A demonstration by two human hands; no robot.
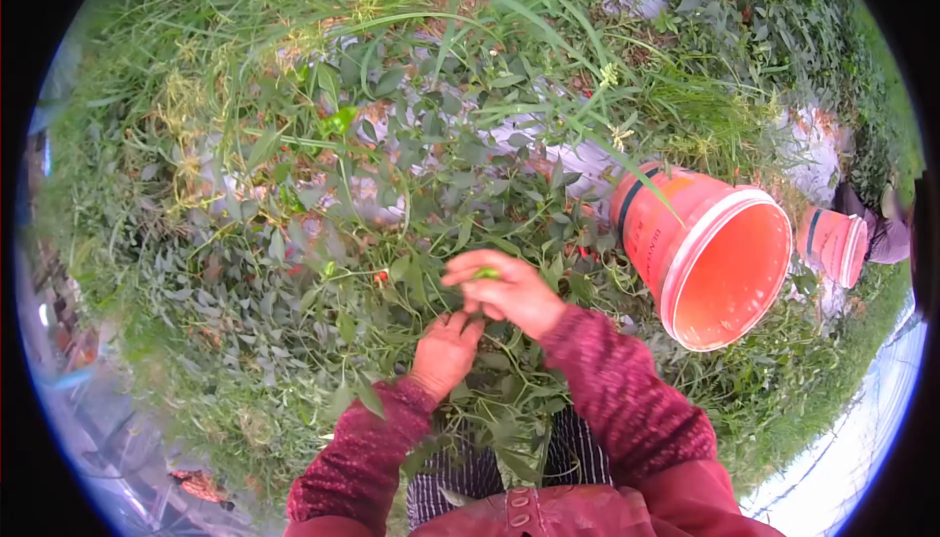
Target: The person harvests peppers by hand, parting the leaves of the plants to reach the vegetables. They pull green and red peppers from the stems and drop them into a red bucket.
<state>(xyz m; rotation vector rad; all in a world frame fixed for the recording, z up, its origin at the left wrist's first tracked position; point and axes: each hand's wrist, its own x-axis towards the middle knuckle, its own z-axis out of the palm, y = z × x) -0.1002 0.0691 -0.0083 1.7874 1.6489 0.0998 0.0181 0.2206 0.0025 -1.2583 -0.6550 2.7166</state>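
My right hand is curled just above the plants, with a small green chili pepper showing between its fingers. Right below it, my left hand reaches into the leafy pepper plants, fingers bent together; whatever they pinch is hidden by the hands and leaves. A red pepper hangs among the leaves a little left of my hands. More red fruit shows in the foliage to their right.
A large pink-orange bucket leans on its side to the right, its mouth facing me. Farther right lies a smaller-looking bucket near another person's sleeve. Tall grass and pale ground sheeting lie ahead.
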